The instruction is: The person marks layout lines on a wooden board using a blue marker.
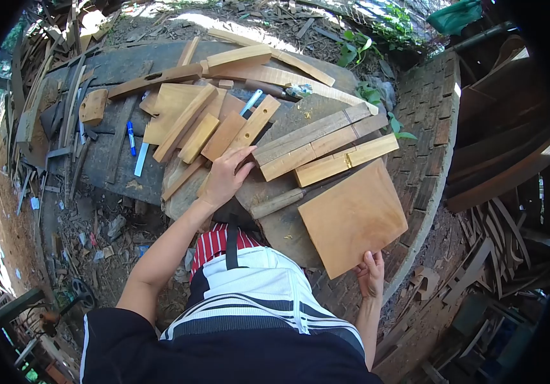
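Observation:
A flat, square wooden board [353,217] is gripped at its lower right edge by my right hand [371,272], thumb on top. My left hand [227,174] hovers or rests near the left end of two long wood strips [316,142], its fingers apart and slightly bent; I see nothing in it. Right of those strips lies a yellowish wood block [346,160]. A chisel-like tool with a wooden handle [277,203] lies between the left hand and the board. Beyond the left hand is a strip with holes [254,125].
Wood pieces [185,125] lie piled at the left centre, with a blue marker [131,138] and a metal ruler [141,159] beside them. A low brick wall [425,128] curves along the right. Scrap wood [479,256] and wheeled equipment [82,293] stand around.

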Demonstrator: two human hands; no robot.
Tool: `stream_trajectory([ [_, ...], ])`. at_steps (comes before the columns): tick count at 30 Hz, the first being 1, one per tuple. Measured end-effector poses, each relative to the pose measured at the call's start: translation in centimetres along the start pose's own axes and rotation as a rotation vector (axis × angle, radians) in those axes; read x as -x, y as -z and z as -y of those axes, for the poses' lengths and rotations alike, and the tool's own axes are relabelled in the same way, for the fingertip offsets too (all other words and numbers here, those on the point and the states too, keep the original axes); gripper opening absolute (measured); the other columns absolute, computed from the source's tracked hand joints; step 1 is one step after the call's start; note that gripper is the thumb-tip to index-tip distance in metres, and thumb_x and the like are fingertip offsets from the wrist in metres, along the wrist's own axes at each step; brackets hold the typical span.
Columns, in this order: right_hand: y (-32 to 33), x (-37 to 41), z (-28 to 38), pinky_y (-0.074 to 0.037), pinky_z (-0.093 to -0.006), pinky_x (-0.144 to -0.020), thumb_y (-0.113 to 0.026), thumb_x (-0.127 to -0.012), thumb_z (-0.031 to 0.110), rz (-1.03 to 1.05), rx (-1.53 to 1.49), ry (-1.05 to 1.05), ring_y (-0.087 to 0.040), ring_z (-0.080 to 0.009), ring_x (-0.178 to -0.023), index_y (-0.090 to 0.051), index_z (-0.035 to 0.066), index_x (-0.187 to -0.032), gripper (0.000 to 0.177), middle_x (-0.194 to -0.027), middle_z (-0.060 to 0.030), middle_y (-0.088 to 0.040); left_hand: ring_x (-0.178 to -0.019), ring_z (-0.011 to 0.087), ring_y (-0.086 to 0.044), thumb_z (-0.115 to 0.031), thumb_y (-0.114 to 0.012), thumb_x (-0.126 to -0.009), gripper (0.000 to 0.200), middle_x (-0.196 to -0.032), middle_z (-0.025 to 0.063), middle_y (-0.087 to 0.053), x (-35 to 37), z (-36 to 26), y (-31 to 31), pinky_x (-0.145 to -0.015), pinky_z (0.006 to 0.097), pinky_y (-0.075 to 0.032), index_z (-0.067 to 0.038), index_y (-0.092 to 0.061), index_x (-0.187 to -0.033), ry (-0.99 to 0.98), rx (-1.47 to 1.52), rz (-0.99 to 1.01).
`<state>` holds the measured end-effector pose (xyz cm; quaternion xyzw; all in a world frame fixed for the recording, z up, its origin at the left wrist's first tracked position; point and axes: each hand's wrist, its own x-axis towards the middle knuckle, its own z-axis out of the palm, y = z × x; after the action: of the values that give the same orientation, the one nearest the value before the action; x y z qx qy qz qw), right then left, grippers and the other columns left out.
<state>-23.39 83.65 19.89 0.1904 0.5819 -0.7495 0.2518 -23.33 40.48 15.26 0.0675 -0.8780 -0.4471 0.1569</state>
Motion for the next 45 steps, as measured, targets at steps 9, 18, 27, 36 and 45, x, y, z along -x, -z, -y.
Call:
stream_trajectory([
  [9, -0.4, -0.5, 0.0, -0.06, -0.0349, -0.074, -0.063, -0.095, 0.021, 0.049, 0.11, -0.053, -0.07, -0.0222, -0.095, -0.047, 0.004, -0.129, 0.041, -0.117, -0.0098, -0.064, -0.12, 0.0355, -0.054, -0.007, -0.067, -0.082, 0.053, -0.13, 0.0189, -0.056, -0.2, -1.0, 0.4, -0.1, 0.0402, -0.045, -0.005, -0.053, -0.134, 0.062, 0.047, 0.076],
  [18, -0.9, -0.4, 0.1, -0.059, -0.036, -0.075, -0.064, -0.093, 0.02, 0.023, 0.128, -0.073, -0.069, -0.0209, -0.093, -0.048, 0.004, -0.131, 0.043, -0.115, -0.0094, -0.065, -0.127, 0.0336, -0.049, -0.023, -0.085, -0.068, 0.093, -0.141, 0.0154, -0.048, -2.3, -2.5, 1.1, -0.105, 0.04, -0.043, -0.009, -0.038, -0.147, -0.077, -0.101, 0.324],
  [27, -1.4, -0.2, 0.5, -0.059, -0.0342, -0.073, -0.065, -0.092, 0.024, 0.047, 0.126, -0.054, -0.07, -0.0191, -0.089, -0.05, 0.003, -0.131, 0.046, -0.112, -0.0088, -0.066, -0.119, 0.0316, -0.057, -0.023, -0.084, -0.066, 0.086, -0.133, 0.0148, -0.056, -2.2, -2.4, 1.2, -0.1, 0.0381, -0.048, -0.007, -0.045, -0.142, -0.11, -0.132, 0.274],
  [36, -1.9, -1.1, 2.2, -0.058, -0.0328, -0.062, -0.067, -0.091, 0.034, -0.032, 0.459, -0.174, -0.07, -0.0218, -0.071, -0.057, -0.003, -0.116, 0.046, -0.091, -0.014, -0.069, -0.122, 0.0298, -0.055, -0.013, -0.08, -0.065, 0.087, -0.132, 0.0152, -0.053, -2.3, -2.8, 2.4, -0.101, 0.0369, -0.046, -0.005, -0.043, -0.143, -0.08, -0.14, 0.328],
  [45, -1.7, -2.5, 1.5, -0.056, -0.0294, -0.057, -0.066, -0.09, 0.042, -0.353, 0.753, -0.018, -0.069, -0.0192, -0.068, -0.063, -0.004, -0.107, 0.05, -0.083, -0.0117, -0.067, -0.122, 0.035, -0.048, -0.023, -0.082, -0.069, 0.097, -0.137, 0.0181, -0.04, -4.5, -4.5, 1.0, -0.1, 0.0405, -0.044, -0.003, -0.03, -0.149, -0.122, -0.338, 0.443],
])
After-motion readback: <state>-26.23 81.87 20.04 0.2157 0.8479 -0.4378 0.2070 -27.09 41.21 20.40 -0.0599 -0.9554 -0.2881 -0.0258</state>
